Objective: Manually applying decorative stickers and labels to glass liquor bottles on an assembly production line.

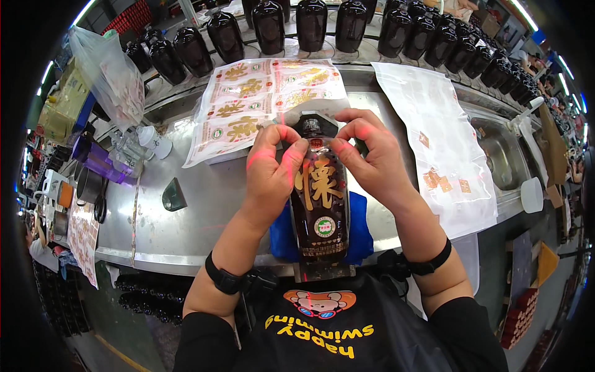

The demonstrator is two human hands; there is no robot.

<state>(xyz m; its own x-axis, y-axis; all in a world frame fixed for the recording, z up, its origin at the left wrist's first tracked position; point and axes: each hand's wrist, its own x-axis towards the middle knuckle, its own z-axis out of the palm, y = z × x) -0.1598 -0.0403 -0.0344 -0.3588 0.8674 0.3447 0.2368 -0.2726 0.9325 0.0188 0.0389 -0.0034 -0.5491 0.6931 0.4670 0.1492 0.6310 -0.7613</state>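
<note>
A dark brown glass bottle (322, 217) with large gold lettering and a round green-and-white mark lies in front of me, its neck pointing away. Under it is a blue cloth (361, 239). On the bottle's shoulder sits a small red label (318, 144). My left hand (273, 162) is closed in a pinch at the label's left side, thumb against the bottle. My right hand (370, 152) pinches likewise at its right side. Whether the fingertips grip the label's edges or a clear film is too small to tell. Red light lines cross both hands.
Sheets of gold-printed decals (248, 102) lie beyond my left hand. A white sheet (437, 142) with a few small decals lies right, beside a metal basin (505, 158). Dark bottles (269, 28) line the far side. A dark green piece (174, 195) and a purple bottle (102, 161) are left.
</note>
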